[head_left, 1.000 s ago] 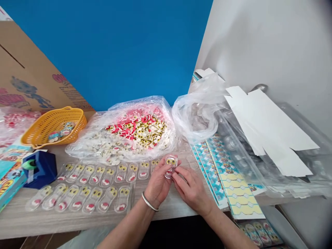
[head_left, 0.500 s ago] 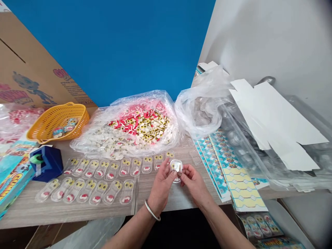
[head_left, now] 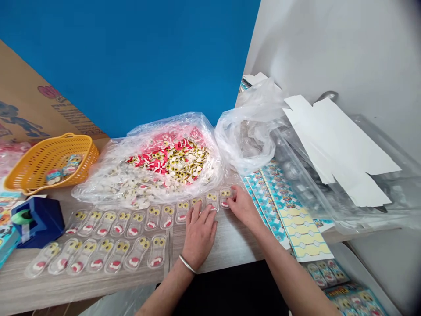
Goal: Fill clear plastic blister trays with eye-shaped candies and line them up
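Clear plastic blisters, each with yellow eye candies and a red-and-white mouth candy, lie in two rows on the table. At the right end of the back row, my right hand [head_left: 244, 207] grips the edge of the last blister [head_left: 225, 197] with thumb and fingertips. My left hand [head_left: 199, 235] is open, palm down, its fingers spread over neighbouring blisters of that row and partly hiding them. The front row, including a filled blister [head_left: 157, 251], lies left of my left hand. Behind the rows is a clear bag [head_left: 108, 175] of loose eye and mouth candies.
A yellow basket [head_left: 29, 164] with several wrapped pieces and a blue tape dispenser [head_left: 42, 224] stand left. To the right are an open plastic bag [head_left: 226, 131], printed label sheets [head_left: 304, 232], a white cardboard blank [head_left: 342, 145] and a large bag of clear plastic pieces [head_left: 302, 188].
The blister that both hands held up is now down at the right end of the back row. My left hand has let go and spread leftward; the view has shifted right.
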`<action>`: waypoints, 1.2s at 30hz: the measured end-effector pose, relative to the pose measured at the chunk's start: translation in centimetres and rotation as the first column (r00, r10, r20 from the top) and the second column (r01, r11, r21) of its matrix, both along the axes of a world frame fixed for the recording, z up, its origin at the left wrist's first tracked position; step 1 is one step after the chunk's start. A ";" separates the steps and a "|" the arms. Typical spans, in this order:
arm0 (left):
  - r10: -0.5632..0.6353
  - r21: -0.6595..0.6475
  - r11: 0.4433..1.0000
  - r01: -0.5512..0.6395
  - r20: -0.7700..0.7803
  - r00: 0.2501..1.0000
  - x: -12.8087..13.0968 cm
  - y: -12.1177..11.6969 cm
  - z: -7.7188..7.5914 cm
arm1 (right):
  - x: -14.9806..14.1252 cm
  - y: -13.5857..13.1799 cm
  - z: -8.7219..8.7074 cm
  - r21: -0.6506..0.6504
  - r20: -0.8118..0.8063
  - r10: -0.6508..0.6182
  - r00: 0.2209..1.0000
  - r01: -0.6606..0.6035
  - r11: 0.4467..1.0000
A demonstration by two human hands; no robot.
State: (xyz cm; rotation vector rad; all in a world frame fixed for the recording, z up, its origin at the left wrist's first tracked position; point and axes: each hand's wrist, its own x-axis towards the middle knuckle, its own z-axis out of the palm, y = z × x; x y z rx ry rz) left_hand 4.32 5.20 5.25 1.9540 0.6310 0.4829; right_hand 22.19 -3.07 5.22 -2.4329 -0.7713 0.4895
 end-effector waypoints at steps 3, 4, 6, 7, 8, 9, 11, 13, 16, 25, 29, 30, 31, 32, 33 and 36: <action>-0.011 0.013 1.000 0.011 -0.012 1.000 0.7 0.1 -0.2 | -0.9 0.4 1.1 -0.129 0.171 0.066 0.983 -0.044 0.991; -0.009 0.002 1.000 0.009 -0.014 1.000 0.8 0.2 -0.2 | -1.2 0.5 1.4 -0.177 0.229 0.084 0.970 -0.044 0.983; 0.000 -0.040 0.999 -0.001 -0.012 1.000 1.1 0.2 -0.1 | -1.9 0.8 2.0 -0.261 0.318 0.119 0.941 -0.034 0.965; 0.005 -0.060 0.998 -0.006 -0.011 1.000 1.1 0.2 -0.1 | -2.2 0.9 2.2 -0.293 0.345 0.134 0.929 -0.029 0.956; 0.008 -0.073 0.997 -0.008 -0.010 1.000 1.2 0.2 0.0 | -2.4 0.9 2.3 -0.315 0.363 0.147 0.920 -0.028 0.949; 0.011 -0.079 0.997 -0.012 -0.007 1.000 1.2 0.2 0.0 | -2.6 0.8 2.5 -0.325 0.373 0.154 0.915 -0.027 0.945; 0.017 -0.073 0.997 -0.017 0.003 1.000 1.2 0.3 0.0 | -2.7 0.0 2.6 -0.307 0.381 0.141 0.914 -0.019 0.952; 0.012 -0.038 0.999 -0.011 0.010 1.000 1.1 0.3 0.0 | -2.4 -1.6 2.6 -0.266 0.395 0.092 0.914 0.018 0.964; -0.023 0.055 0.998 0.023 0.001 1.000 1.2 0.1 0.2 | -1.5 -4.5 1.8 -0.221 0.436 0.015 0.900 0.091 0.971; -0.114 -0.021 0.993 0.116 0.087 0.990 3.2 -1.8 1.5 | -0.7 -6.6 -0.3 -0.071 0.353 -0.035 0.935 0.064 0.995; -0.187 0.109 0.977 0.183 0.027 0.982 4.1 -2.1 1.2 | -1.1 -7.2 -0.3 0.069 0.259 -0.151 0.954 0.137 0.988; -0.209 0.192 0.959 0.208 -0.013 0.978 4.3 -2.2 1.0 | -1.1 -7.4 -0.4 0.107 0.233 -0.169 0.958 0.148 0.983; -0.222 0.287 0.930 0.230 -0.062 0.973 4.7 -2.2 0.9 | -1.2 -7.7 -0.4 0.142 0.211 -0.185 0.960 0.157 0.977; -0.222 0.385 0.888 0.250 -0.117 0.968 5.0 -2.2 0.7 | -1.2 -7.9 -0.5 0.171 0.194 -0.198 0.961 0.165 0.971; -0.209 0.474 0.839 0.267 -0.172 0.963 5.2 -2.2 0.6 | -1.3 -8.1 -0.6 0.195 0.182 -0.207 0.961 0.171 0.966; -0.134 0.643 0.709 0.291 -0.282 0.950 5.7 -2.2 0.5 | -1.5 -8.6 -0.8 0.241 0.163 -0.222 0.961 0.179 0.954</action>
